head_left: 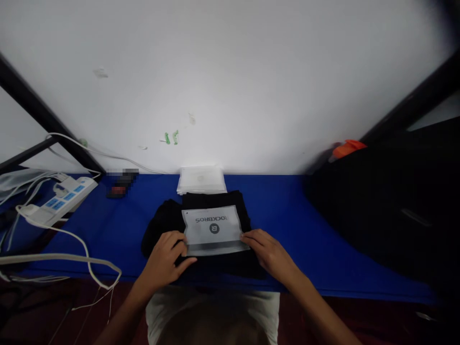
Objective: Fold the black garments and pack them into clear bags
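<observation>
Evidently, one pouch (224,220) is already laid out, resting on the folded black cloth (212,199) at the near side of the blue surface (278,206), between the person's two hands. The cloth lies beneath it, not inside it as far as shows, and whether the pouch's mouth is open is too small to tell. More pale, flat pouches sit in a stack (201,181) just behind the cloth, against the wall (258,120), apparently not yet used; a bunched black heap (161,223) lies to the left.

The pouch looks thin, whitish and slightly see-through, with a grey band along its near edge, a round dark logo, and lettering that stands upside down to the wearer. A small dark dot marks its far left corner.

The hands are well apart: the left hand (167,256) has bent fingers at the left edge, thumb spread, and the right hand (268,251) has its fingertips at the right edge. I cannot tell whether either grips it.
</observation>
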{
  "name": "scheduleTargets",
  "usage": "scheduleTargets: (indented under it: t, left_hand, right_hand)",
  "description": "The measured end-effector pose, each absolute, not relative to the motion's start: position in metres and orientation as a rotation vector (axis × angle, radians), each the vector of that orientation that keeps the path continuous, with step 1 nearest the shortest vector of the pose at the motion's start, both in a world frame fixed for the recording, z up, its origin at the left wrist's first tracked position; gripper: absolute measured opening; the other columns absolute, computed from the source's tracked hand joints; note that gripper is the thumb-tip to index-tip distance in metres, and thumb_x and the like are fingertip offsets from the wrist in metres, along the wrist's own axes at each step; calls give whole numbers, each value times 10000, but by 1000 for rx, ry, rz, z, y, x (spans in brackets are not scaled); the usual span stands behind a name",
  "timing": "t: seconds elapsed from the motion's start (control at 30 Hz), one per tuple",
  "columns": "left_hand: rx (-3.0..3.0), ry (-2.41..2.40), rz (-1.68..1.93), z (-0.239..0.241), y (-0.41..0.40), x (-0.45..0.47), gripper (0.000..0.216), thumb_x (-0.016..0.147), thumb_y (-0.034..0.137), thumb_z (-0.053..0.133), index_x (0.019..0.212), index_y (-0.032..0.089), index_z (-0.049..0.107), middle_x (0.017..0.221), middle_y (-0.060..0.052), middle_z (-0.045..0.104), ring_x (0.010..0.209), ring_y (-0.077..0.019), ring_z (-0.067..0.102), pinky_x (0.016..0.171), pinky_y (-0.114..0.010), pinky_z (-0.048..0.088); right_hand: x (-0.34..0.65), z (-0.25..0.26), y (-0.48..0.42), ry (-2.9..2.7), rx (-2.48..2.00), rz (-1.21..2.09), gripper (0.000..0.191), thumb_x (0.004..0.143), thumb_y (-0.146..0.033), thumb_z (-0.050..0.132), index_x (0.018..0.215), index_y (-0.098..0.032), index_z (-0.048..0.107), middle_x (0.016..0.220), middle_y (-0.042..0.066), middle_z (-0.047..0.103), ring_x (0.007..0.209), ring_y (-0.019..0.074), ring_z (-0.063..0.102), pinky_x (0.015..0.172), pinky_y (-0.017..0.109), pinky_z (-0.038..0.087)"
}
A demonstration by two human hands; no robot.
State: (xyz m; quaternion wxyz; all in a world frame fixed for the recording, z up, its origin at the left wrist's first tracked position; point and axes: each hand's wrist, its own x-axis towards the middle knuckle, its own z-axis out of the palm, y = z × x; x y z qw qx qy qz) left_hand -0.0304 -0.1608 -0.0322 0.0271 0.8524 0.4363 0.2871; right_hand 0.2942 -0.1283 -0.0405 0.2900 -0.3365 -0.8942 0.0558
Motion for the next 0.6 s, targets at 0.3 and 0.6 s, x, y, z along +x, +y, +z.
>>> scheduleTargets:
  t: [0.3, 0.6]
  left_hand:
    - [2607, 1378, 1083, -14, -139, 3, 109, 944, 186, 490, 892, 181, 585, 857, -62, 659, 797, -188, 607, 720, -330, 479]
    - [2575, 1330, 929, -15, -129, 8, 290, 853, 106, 489, 1116, 181, 587, 1209, -126, 641, 1136, -246, 599, 951, -430, 514]
  right_hand:
    - [229, -19, -150, -2490, -547, 70, 425, 896, -8, 395, 1283, -110, 535, 1223, 154, 662, 1156, 221, 611, 919, 354, 560]
    - [193, -37, -114, -2624, -1224, -75, 485, 847, -31, 480, 1316, -144, 531, 1126, 182, 684, 989, 284, 665, 857, 424, 535]
